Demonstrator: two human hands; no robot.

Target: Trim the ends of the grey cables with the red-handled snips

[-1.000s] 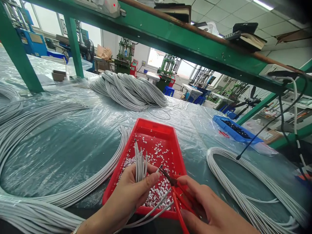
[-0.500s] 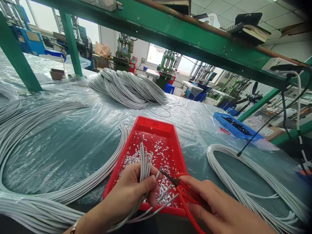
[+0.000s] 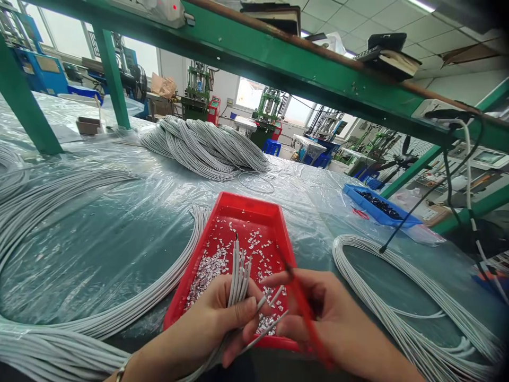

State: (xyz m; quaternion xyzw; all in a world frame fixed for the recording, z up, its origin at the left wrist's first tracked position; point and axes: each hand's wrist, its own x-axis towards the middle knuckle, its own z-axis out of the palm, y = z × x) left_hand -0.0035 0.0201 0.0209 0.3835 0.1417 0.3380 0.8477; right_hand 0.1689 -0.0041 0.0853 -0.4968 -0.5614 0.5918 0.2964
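My left hand (image 3: 217,318) is closed around a small bundle of grey cable ends (image 3: 238,268) that stand upright over the red tray (image 3: 191,289). My right hand (image 3: 326,313) is closed on red-handled cutters (image 3: 306,318), which are blurred by motion, and its fingertips touch one or two loose cable ends (image 3: 270,297) beside the bundle. Silvery offcuts (image 3: 210,265) litter the tray floor.
Grey cable loops lie on the plastic-covered bench to the left (image 3: 79,318) and right (image 3: 397,313). A big grey cable coil (image 3: 207,146) sits behind the tray. A blue tray (image 3: 377,207) of dark parts is at the right. A green shelf beam (image 3: 278,58) runs overhead.
My right hand has come left to the cable ends, and the cutters have swung from pointing at the bundle to pointing down. The bundle in my left hand has shifted slightly right.
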